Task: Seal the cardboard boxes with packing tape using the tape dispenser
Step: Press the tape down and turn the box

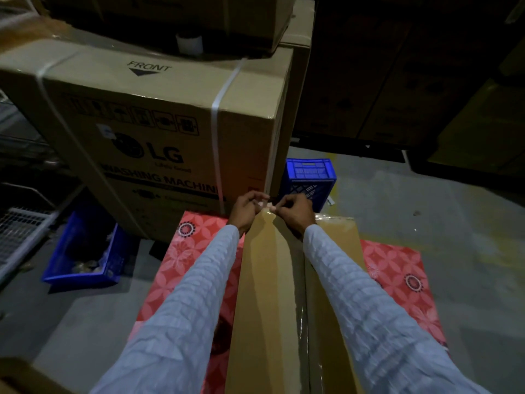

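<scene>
A long brown cardboard box [270,294] lies in front of me on a red floral cloth [184,260]. A strip of clear packing tape [304,322] runs down its middle seam. Both my hands meet at the box's far end. My left hand [248,210] and my right hand [294,213] pinch the wrinkled end of the tape [267,212] between their fingertips. A white tape roll [189,42] stands on the large carton behind. No tape dispenser is visible.
A big LG washing machine carton [159,132] stands right behind the box, with another carton stacked on top. A blue crate [309,177] sits behind the right hand, a blue bin [85,251] at left, a wire rack [20,237] at far left. Dark stacked cartons fill the right background.
</scene>
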Available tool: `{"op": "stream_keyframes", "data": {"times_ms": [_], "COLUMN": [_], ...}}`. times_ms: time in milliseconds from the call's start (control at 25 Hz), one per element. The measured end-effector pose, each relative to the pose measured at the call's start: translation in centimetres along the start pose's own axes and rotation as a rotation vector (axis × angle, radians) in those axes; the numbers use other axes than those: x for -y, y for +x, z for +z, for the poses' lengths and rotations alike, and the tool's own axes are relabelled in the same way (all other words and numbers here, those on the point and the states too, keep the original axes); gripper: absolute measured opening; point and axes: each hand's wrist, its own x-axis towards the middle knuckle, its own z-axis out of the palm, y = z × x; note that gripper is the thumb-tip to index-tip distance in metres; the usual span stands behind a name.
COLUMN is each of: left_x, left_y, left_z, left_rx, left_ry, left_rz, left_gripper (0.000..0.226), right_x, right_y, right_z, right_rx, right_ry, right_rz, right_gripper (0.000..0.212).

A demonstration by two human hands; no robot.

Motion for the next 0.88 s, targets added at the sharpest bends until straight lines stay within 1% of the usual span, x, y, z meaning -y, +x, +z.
{"op": "stream_keyframes", "data": {"times_ms": [80, 160, 200, 280, 320, 360, 440, 560, 720, 880], "left_x": [0.5, 0.7, 0.6, -0.1, -0.3, -0.3, -0.1, 0.8, 1.9, 3.3], "left_y": [-0.1, -0.8, -1.4, -2.9, -3.6, -4.4, -6.5, -10.5, -15.7, -20.9], "left_z": [-0.2, -0.3, -0.2, 0.4, 0.7, 1.0, 1.6, 2.6, 2.7, 2.7], "left_rx": [-0.008, 0.008, 0.022, 0.046, 0.06, 0.071, 0.082, 0.07, 0.022, -0.076], "left_ry": [-0.001, 0.134, 0.231, 0.352, 0.38, 0.413, 0.536, 0.645, 0.634, 0.744], "left_rz": [0.011, 0.046, 0.063, 0.05, 0.049, 0.071, 0.129, 0.16, 0.156, 0.232], "left_gripper": [0.027, 0.018, 0.023, 0.044, 0.053, 0.06, 0.063, 0.06, 0.056, 0.045], "right_x": [0.7, 1.5, 1.5, 0.9, 0.4, -0.2, -1.0, -2.6, -3.9, -4.8], "right_y": [-1.0, -2.9, -3.9, -5.7, -6.5, -7.2, -9.4, -13.1, -17.5, -21.2], "right_z": [0.0, -0.5, -0.7, -1.5, -2.1, -2.6, -3.4, -3.8, -3.8, -3.7], "right_rx": [-0.018, -0.017, -0.029, -0.035, -0.022, -0.009, 0.0, -0.004, -0.026, -0.034], "right_ry": [-0.032, -0.078, -0.121, -0.238, -0.255, -0.257, -0.281, -0.286, -0.266, -0.257], "right_rz": [-0.009, -0.103, -0.191, -0.332, -0.351, -0.359, -0.371, -0.373, -0.379, -0.386], "right_gripper": [0.046, 0.033, 0.03, 0.037, 0.042, 0.047, 0.05, 0.05, 0.049, 0.05]}}
